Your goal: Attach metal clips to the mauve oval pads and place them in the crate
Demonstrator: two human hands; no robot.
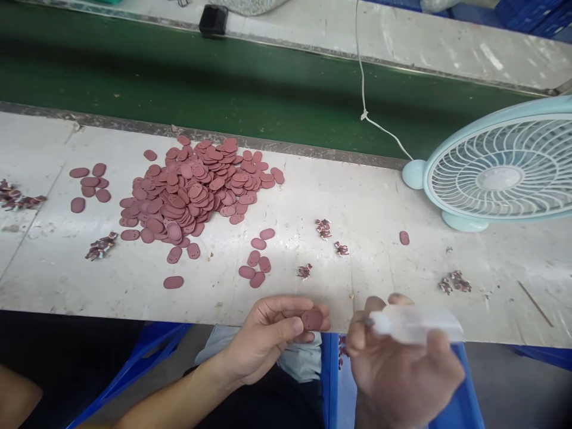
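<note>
My left hand (pixel 268 336) pinches a reddish-brown oval base (pixel 313 320) between thumb and fingers at the table's near edge. Small dark holes show on its face. Wrapped in my right hand (pixel 402 375), a whitish translucent squeeze bottle (pixel 415 324) lies on its side with its nozzle toward the left hand. Motion blurs this hand a little. A gap separates nozzle and base. Beyond my left hand is a small group of loose oval bases (pixel 257 271). Small brown-and-white figures (pixel 304 272) lie just past my hands.
A large heap of oval bases (pixel 187 190) covers the table's left-centre. A light-blue fan (pixel 498 179) stands at right, its white cord (pixel 379 128) crossing the green strip (pixel 286 101). More figures (pixel 102 246) lie at left. A blue bin (pixel 460 387) is below the table edge.
</note>
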